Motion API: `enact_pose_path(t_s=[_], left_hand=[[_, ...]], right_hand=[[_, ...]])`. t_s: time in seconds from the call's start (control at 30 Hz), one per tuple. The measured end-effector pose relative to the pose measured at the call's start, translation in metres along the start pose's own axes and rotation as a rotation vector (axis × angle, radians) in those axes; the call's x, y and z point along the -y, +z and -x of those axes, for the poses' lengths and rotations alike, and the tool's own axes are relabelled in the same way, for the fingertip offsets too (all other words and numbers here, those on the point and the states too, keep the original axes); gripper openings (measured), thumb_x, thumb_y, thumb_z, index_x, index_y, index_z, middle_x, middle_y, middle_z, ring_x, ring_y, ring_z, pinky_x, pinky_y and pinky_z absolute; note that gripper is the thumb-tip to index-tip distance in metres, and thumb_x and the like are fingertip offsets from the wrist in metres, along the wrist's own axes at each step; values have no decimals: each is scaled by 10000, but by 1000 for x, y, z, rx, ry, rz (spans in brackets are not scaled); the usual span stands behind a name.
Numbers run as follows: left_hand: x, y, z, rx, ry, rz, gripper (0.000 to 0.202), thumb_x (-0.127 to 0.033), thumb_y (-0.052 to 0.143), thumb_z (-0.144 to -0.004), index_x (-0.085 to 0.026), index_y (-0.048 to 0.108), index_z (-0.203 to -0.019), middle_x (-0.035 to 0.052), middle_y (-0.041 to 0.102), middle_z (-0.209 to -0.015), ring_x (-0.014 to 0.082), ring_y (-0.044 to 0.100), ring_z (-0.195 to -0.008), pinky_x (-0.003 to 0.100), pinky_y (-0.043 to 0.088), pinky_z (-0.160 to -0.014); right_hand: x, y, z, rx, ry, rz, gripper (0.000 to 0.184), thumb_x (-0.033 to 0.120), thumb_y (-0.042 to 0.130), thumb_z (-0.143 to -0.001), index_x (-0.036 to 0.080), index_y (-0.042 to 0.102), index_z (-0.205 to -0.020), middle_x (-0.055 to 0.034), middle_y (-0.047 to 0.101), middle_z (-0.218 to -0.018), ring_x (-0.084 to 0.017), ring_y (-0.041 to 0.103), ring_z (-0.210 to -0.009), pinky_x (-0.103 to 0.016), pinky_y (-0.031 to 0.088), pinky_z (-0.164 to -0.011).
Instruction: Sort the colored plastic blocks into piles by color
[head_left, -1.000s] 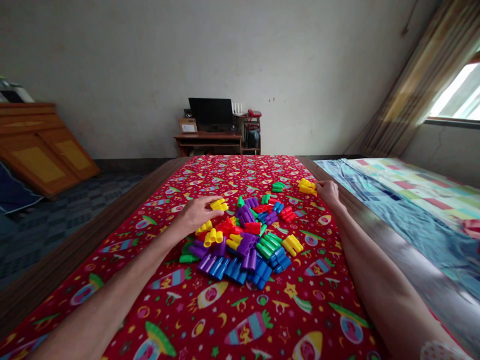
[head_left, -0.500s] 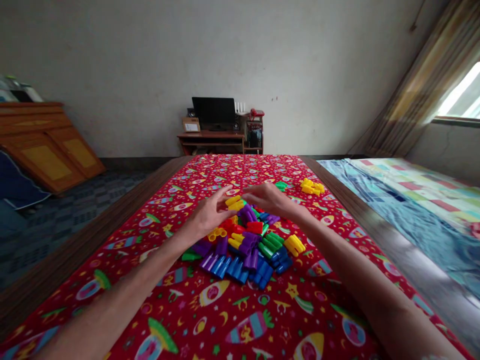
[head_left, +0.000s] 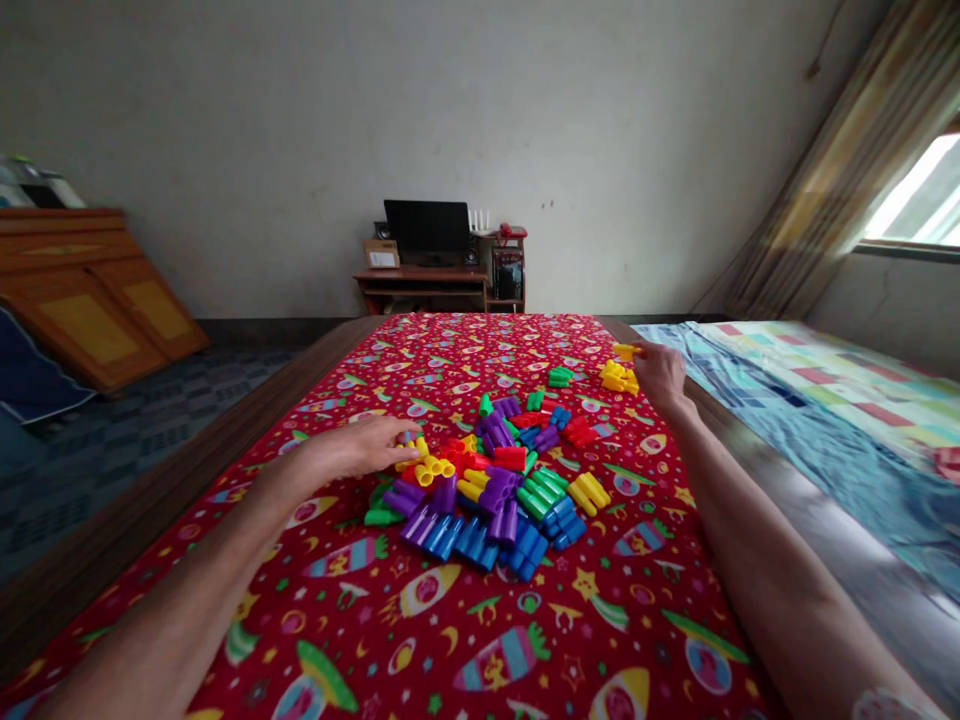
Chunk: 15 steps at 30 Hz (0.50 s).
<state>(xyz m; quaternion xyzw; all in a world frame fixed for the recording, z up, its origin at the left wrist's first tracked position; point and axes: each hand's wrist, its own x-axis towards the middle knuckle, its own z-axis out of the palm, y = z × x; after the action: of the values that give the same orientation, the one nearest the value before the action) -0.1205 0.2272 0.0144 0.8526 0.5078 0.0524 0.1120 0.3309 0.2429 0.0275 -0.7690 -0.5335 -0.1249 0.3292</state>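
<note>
A heap of coloured plastic tube blocks lies in the middle of a red patterned cloth. My left hand rests at the heap's left edge, its fingers curled onto a yellow block. My right hand is stretched to the far right, pinching a yellow block just above a small pile of yellow blocks. A few green blocks lie apart beside that pile.
The cloth covers a wooden table whose bare edge runs along the right. A patterned bedspread lies to the right. At the far wall stands a desk with a monitor. A wooden cabinet is on the left.
My hands met over the heap and the yellow block passed from left to right. My right hand then carried it out to the yellow pile. My left hand dropped back to the heap.
</note>
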Motion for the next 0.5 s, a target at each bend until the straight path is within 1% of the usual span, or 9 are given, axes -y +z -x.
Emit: enact_pose_path(t_s=[0.03,0.1,0.2,0.3,0.33,0.4,0.43,0.5], left_hand=[[0,0,-1,10,4,-8,424,-495,601,-701,-245,728,-1019,73,750,-988,288,680,-940,335,509,-826],[-4,1,-3,8,17,-24,380,-439,607,-682,-242,733,-981,69,749,-969,281,679,-919,325,509,-808],[-12,0,-6,-10,34,-54,368,-377,600,-661,-217,727,-968,72,741,-950,270,672,-892,325,504,-802],[-15,-4,-8,-51,9,-2,341,-405,618,-651,-185,725,-889,86,729,-900,271,668,-831,346,505,-770],[-16,-5,-9,-75,0,55,327,-420,619,-657,-182,722,-857,83,726,-880,267,668,-807,350,506,-756],[-17,-6,-11,-141,3,251,315,-437,628,-667,-179,711,-827,76,728,-864,257,670,-788,348,514,-740],[-19,-7,-12,-176,13,354,340,-450,629,-672,-177,704,-860,72,731,-877,252,673,-793,344,520,-735],[-27,-7,-12,-240,21,528,458,-485,631,-682,-165,670,-1007,71,734,-913,245,682,-804,335,534,-711]], right_hand=[[-12,4,-1,14,14,27,401,156,467,-825,169,729,-1127,-179,727,-981,-278,654,-888,-370,457,-770],[-26,12,1,65,6,63,412,136,456,-816,167,737,-1116,-171,733,-969,-281,660,-897,-376,465,-779],[-29,19,4,152,-37,81,405,150,469,-811,168,738,-1112,-146,740,-974,-277,666,-917,-359,469,-782],[-22,19,3,148,-75,58,391,173,464,-826,164,739,-1105,-149,739,-985,-270,667,-922,-334,463,-766],[-18,18,2,133,-89,46,390,172,456,-831,163,739,-1099,-149,739,-982,-267,667,-915,-328,458,-758],[-7,13,0,98,-112,20,378,162,448,-832,158,746,-1064,-145,741,-949,-259,665,-883,-313,447,-734],[1,9,0,82,-129,1,365,157,447,-832,152,752,-1032,-140,741,-918,-253,664,-856,-305,439,-719],[23,2,3,63,-196,-70,330,159,457,-836,137,762,-961,-124,735,-838,-229,654,-782,-286,419,-683]])
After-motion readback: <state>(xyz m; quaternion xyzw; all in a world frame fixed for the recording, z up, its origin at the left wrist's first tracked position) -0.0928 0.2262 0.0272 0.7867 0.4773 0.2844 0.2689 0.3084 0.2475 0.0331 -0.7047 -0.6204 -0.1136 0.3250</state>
